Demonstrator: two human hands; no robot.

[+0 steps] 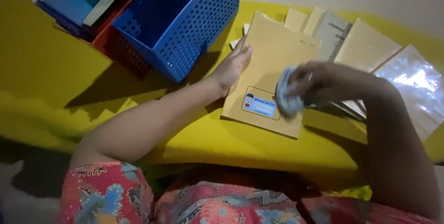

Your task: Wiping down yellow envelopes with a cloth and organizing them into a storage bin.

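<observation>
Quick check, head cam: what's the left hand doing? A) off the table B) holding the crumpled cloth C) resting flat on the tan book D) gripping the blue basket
C: the left hand lies palm down, fingers extended, on the left edge of the tan book; the crumpled cloth is in the right hand, and the blue basket stands untouched beside it.

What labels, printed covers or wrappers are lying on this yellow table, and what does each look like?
Name label: small rounded rectangle, blue and white with a tiny figure, low on the brown-covered book under the left hand.
Grey printed cover: behind that book, dark lettering.
Clear plastic wrapper: shiny, at far right.
Right hand: holds a crumpled cloth.
</observation>
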